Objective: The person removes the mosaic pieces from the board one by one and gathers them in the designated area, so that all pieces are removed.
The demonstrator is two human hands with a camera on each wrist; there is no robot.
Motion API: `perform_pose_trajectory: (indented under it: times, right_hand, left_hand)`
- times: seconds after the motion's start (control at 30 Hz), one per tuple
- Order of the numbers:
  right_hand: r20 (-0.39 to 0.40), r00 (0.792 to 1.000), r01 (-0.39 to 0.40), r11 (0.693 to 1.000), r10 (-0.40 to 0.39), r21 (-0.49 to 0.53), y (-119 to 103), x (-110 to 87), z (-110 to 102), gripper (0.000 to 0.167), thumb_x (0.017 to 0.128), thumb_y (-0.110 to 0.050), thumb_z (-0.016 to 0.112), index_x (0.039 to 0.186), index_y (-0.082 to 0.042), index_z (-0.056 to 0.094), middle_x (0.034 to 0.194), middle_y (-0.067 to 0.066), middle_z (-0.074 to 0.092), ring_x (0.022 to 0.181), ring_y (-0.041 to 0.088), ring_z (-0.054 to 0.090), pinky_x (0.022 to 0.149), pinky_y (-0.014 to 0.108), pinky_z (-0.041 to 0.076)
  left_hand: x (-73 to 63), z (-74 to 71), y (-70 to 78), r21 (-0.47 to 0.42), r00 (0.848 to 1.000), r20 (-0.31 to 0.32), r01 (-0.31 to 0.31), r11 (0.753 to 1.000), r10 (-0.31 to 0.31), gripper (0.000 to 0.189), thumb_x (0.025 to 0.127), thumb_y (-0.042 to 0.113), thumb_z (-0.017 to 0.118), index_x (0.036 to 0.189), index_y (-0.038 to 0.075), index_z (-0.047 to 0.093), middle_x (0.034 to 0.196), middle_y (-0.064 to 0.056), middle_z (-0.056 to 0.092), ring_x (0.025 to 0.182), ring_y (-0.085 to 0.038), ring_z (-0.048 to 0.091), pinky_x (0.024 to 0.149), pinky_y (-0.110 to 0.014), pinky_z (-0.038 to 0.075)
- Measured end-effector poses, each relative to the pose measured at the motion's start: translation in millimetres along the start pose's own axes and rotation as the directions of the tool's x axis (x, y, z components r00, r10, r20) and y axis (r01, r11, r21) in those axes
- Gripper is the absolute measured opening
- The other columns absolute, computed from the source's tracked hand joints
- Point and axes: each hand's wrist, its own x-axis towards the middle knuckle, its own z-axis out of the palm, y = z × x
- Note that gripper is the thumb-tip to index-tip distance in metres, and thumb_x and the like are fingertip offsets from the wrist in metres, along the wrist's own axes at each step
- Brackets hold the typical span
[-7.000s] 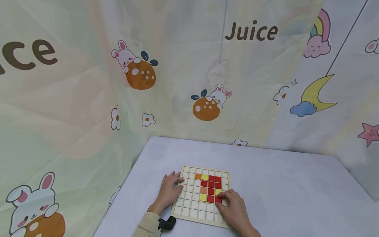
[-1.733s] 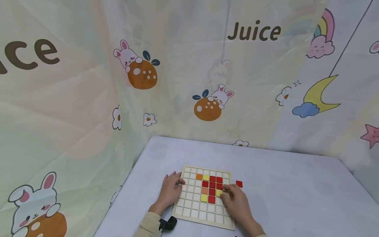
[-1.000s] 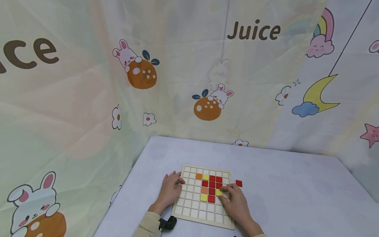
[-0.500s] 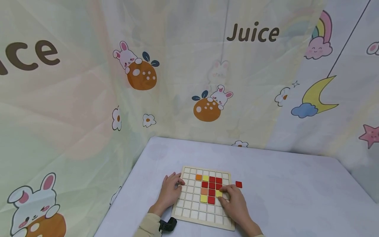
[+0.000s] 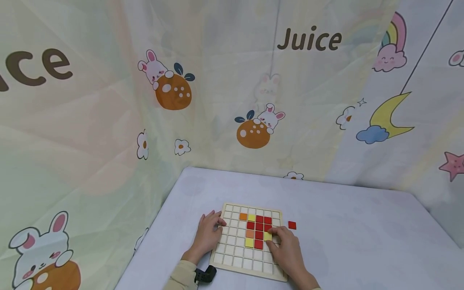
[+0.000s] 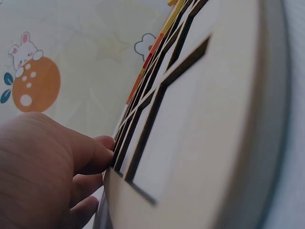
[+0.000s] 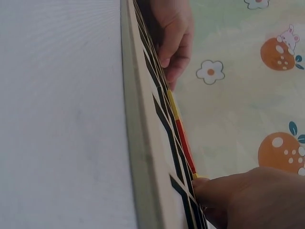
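Note:
A wooden grid board (image 5: pixel 266 276) lies on the table, with a block of coloured tiles in its cells. Along its left edge rests my left hand (image 5: pixel 208 232), fingertips at the rim; the left wrist view shows these fingers (image 6: pixel 97 155) against the frame. My right hand (image 5: pixel 288 247) comes over the right side, thumb and index finger pinching the edges of a yellow tile (image 5: pixel 268 236) in the grid. Red tiles (image 5: pixel 259 235) stand to its left, and another red tile (image 5: pixel 268 220) lies farther up. In the right wrist view, the thumb (image 7: pixel 214 188) hides most of the yellow tile.
A loose red tile (image 5: pixel 292 225) lies on the white table (image 5: pixel 344 225), just right of the board. An orange tile (image 5: pixel 243 216) sits at the upper left of the tile block. A printed curtain (image 5: pixel 217 80) stands behind the table.
Seven seconds ago a red tile sat in the cell below the yellow one; it now lies on the table. My right hand has since shifted slightly left onto the yellow tile. The left stays put.

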Motion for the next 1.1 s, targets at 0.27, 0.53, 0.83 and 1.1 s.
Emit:
perform_pose_trajectory:
  times: [0.27,0.53,0.83,1.1]
  right_hand:
    - [-0.016,1.000,0.014,0.999,-0.015,-0.033,-1,-0.7,0,0.030,0.077,-0.015,0.083,0.105,-0.015,0.073,0.101,-0.003,0.065,0.100,0.019,0.061,0.086,0.042,0.049]
    - [-0.011,1.000,0.007,1.000,-0.007,-0.011,2,1.6,-2,0.030,0.080,-0.015,0.081,0.109,-0.013,0.072,0.105,-0.001,0.063,0.102,0.019,0.058,0.089,0.042,0.052]
    - [-0.041,0.999,0.011,1.000,-0.010,0.020,13,7.0,-10,0.030,0.080,-0.011,0.080,0.108,-0.010,0.071,0.106,0.001,0.064,0.104,0.024,0.060,0.092,0.047,0.051]
    - [-0.065,0.997,-0.036,0.999,0.038,0.029,22,11.9,-19,0.031,0.081,-0.008,0.078,0.111,-0.007,0.070,0.111,0.007,0.064,0.112,0.027,0.059,0.094,0.050,0.051]
  left_hand:
    - [0.4,-0.1,0.1,0.001,1.000,0.002,-0.003,1.000,0.003,0.021,0.086,0.000,0.061,0.086,0.021,0.064,0.137,-0.015,0.057,0.137,-0.038,0.040,0.116,-0.061,0.012]
    - [1.2,-0.2,-1.5,0.015,1.000,0.008,-0.002,1.000,0.002,0.021,0.086,0.002,0.061,0.086,0.022,0.064,0.137,-0.013,0.057,0.137,-0.037,0.040,0.117,-0.059,0.012]
    - [0.9,-1.1,0.8,0.015,1.000,0.006,-0.001,1.000,0.001,0.020,0.087,0.002,0.061,0.087,0.022,0.064,0.137,-0.014,0.057,0.137,-0.037,0.040,0.117,-0.059,0.012]
    - [0.4,-0.1,-0.3,0.019,1.000,0.001,-0.005,1.000,0.005,0.020,0.087,0.002,0.061,0.086,0.022,0.064,0.137,-0.013,0.057,0.137,-0.037,0.040,0.116,-0.060,0.012]
